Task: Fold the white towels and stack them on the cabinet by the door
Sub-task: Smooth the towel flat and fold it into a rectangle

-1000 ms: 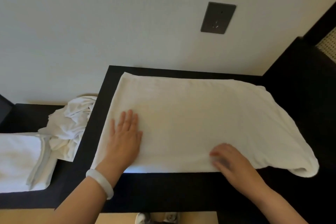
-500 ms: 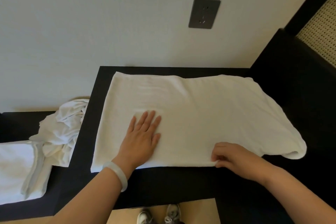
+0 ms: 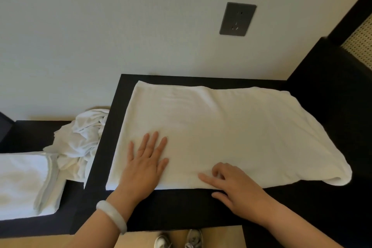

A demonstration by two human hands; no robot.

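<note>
left hand (image 3: 148, 159) flat on towel (image 3: 231, 127) | right hand (image 3: 235, 185) loose on near edge, gripping nothing | risk: overhanging right end could drag fold crooked

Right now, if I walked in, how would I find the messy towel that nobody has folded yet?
Find the black cabinet against the white wall, then the lower dark ledge on its left. The messy towel is heaped there, against the cabinet's side. Unlike the flat towel on the cabinet and the folded towel beside it, it is all wrinkly lumps.
</note>
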